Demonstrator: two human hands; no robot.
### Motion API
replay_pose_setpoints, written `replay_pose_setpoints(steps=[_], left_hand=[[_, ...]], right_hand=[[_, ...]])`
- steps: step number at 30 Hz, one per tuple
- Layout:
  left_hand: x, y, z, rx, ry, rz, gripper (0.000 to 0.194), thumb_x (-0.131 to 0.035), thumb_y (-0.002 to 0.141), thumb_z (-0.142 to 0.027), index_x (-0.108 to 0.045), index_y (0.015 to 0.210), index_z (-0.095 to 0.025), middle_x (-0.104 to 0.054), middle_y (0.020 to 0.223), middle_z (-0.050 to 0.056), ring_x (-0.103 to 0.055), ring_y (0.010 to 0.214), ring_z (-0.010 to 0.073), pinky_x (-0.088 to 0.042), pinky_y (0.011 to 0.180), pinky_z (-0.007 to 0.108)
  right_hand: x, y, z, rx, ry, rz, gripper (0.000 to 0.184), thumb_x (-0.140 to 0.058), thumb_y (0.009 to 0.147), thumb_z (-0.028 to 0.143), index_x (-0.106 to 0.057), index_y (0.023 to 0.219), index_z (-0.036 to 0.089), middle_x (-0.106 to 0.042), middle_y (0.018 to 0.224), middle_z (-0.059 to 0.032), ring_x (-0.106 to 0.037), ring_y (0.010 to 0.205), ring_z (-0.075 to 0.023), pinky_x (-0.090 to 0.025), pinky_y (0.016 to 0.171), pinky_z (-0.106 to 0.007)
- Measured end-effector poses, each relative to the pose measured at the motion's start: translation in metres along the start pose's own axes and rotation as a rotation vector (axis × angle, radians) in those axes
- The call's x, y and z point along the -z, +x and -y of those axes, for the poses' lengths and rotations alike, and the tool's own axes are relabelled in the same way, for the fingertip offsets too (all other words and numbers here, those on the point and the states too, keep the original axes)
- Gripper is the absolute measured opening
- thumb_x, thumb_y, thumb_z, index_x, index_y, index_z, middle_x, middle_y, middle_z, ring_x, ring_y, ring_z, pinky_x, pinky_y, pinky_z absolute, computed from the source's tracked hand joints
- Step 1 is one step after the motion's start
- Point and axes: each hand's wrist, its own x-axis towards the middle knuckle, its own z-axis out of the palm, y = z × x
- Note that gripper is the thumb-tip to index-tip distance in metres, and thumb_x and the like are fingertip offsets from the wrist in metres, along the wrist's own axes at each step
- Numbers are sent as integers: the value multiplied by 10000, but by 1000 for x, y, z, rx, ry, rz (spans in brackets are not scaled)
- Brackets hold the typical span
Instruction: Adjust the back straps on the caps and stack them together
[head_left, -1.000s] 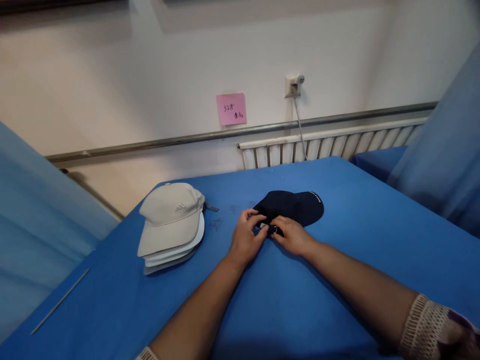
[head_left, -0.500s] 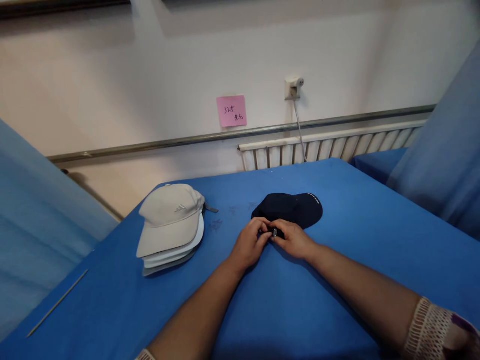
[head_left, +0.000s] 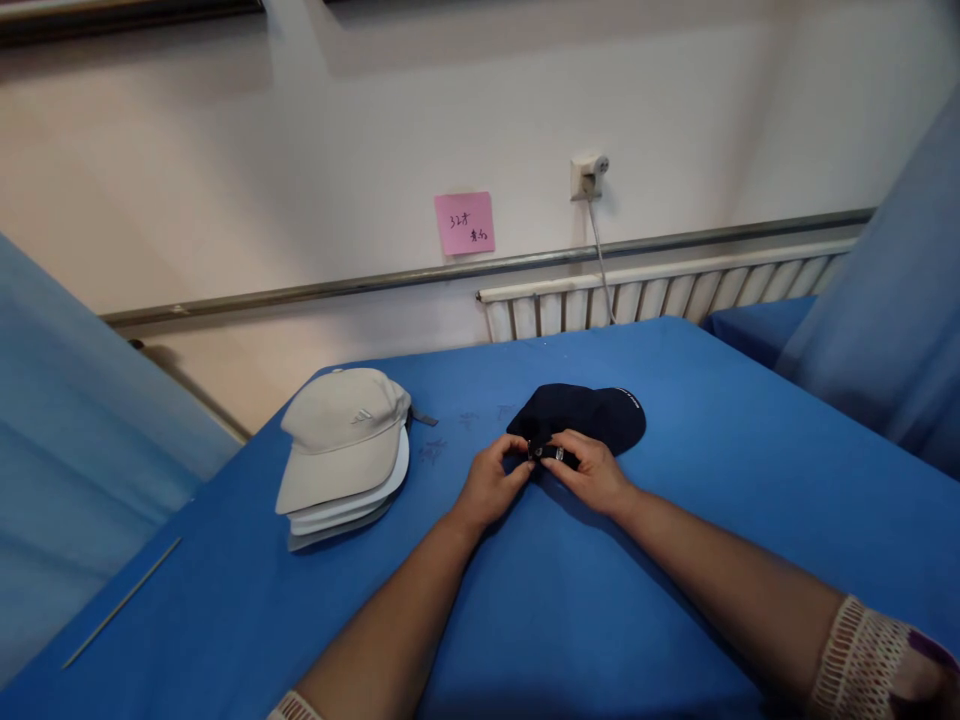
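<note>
A dark navy baseball cap lies on the blue-covered table, its brim pointing right with small white lettering on the edge. At the cap's near side, my left hand pinches one end of the black back strap between thumb and fingers. My right hand grips the same strap a little to the right, close to a small shiny metal piece. Part of the strap is hidden by my fingers.
Left of my hands stands a stack of caps, a beige cap on top. A thin stick lies near the table's left edge. Blue curtains hang on both sides. Behind the table are a radiator and a metal rail.
My hands were closer together half a second ago; now their fingertips are slightly apart, with more of the black strap showing between them. The cap has barely shifted.
</note>
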Motion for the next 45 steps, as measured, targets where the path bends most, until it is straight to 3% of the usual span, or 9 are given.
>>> replay_pose_setpoints(steps=[11,18,20,23,26,30,36,40,45], left_hand=[[-2,-1,6,-64,368,-49,195,-579,764,-132,-609,938,-214,-666,923,49,-605,907,219,-452,859,370],[31,20,40,190,132,-552,470,-607,675,-75,-555,1131,-179,-604,1188,122,-566,1107,258,-406,981,391],[36,20,35,197,102,-615,446,-643,695,-146,-562,1132,-185,-601,1199,123,-567,1103,259,-408,968,381],[33,15,22,226,169,-464,252,-635,774,-329,-625,983,-189,-683,922,89,-630,902,246,-439,845,355],[23,7,15,264,245,-257,231,-677,742,-428,-647,783,-202,-640,628,41,-621,687,229,-420,690,316],[13,1,19,250,217,-158,285,-722,710,-394,-659,910,-201,-666,683,39,-608,626,199,-383,589,276],[14,8,25,427,-389,-190,440,-750,683,-213,-579,1083,-149,-670,726,15,-611,584,140,-449,561,232],[29,15,22,474,-1013,-271,283,-658,763,-118,-600,1039,-133,-699,896,61,-671,755,144,-537,724,254],[38,16,21,577,-1331,-314,238,-442,930,-264,-618,925,-104,-695,900,119,-683,826,168,-568,785,300]], right_hand=[[2,-5,25,189,-86,-14,183,-622,838,239,-613,1020,254,-626,989,-63,-598,935,-215,-500,830,-393],[22,-7,37,271,-152,-103,370,-588,853,302,-529,1213,241,-586,1216,-112,-532,1156,-272,-427,978,-478],[37,0,20,143,-192,-328,315,-532,875,277,-551,1186,233,-569,1242,-113,-506,1195,-263,-383,1027,-483],[62,12,-25,-215,-215,-584,321,-564,829,339,-605,1101,173,-560,1248,-148,-472,1227,-297,-323,1068,-508],[81,20,-63,-679,-13,-598,336,-649,755,366,-640,1007,144,-637,1119,-164,-539,1146,-321,-344,1039,-507],[83,19,-70,-841,352,-477,237,-634,779,390,-664,820,159,-706,836,-126,-662,852,-267,-510,815,-405],[75,15,-44,-1071,956,-128,212,-543,850,316,-643,747,160,-691,642,-75,-651,578,-187,-547,644,-318],[74,16,-42,-953,1041,-215,198,-505,824,270,-641,724,168,-696,651,-73,-662,617,-198,-559,705,-340],[63,16,-43,-840,1049,-403,182,-483,781,250,-634,700,190,-695,650,-77,-678,680,-231,-559,769,-400]])
